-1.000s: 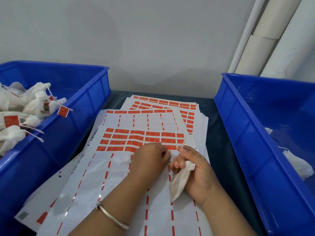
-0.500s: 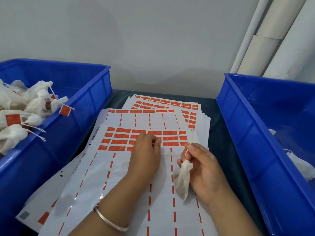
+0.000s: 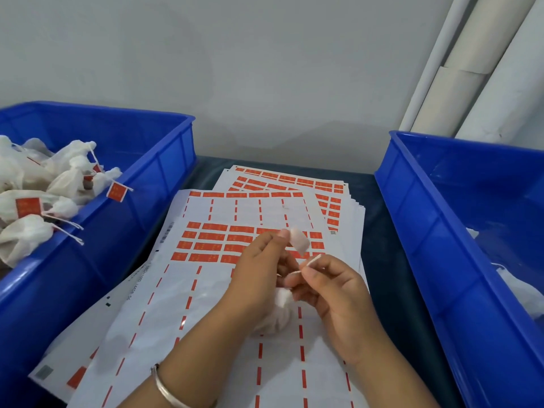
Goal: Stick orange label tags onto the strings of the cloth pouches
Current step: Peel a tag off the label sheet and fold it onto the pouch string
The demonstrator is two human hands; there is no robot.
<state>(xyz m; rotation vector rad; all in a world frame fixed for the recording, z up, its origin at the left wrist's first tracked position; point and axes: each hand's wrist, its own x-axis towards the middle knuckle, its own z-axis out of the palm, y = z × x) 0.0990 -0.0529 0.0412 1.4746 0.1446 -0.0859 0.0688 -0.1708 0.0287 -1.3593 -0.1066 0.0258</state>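
My left hand (image 3: 259,278) pinches a peeled label tag (image 3: 299,240) at its fingertips, pale back side toward me, lifted above the label sheet (image 3: 223,245). My right hand (image 3: 335,293) pinches the white string (image 3: 312,262) of a small cloth pouch (image 3: 279,307), which hangs between and below both hands, partly hidden by them. The label is just above and left of the string's free end, not touching it. The top sheet holds rows of orange labels, with peeled empty rows nearer me.
A blue bin (image 3: 153,184) on the left holds several tagged white pouches (image 3: 35,201). A blue bin (image 3: 459,231) on the right holds a few untagged pouches (image 3: 512,287). More label sheets (image 3: 294,181) are stacked behind. White rolls (image 3: 471,72) lean against the wall.
My left hand peeled a label off the sheet and lifted it. My right hand raised the pouch and now pinches its string near the label.
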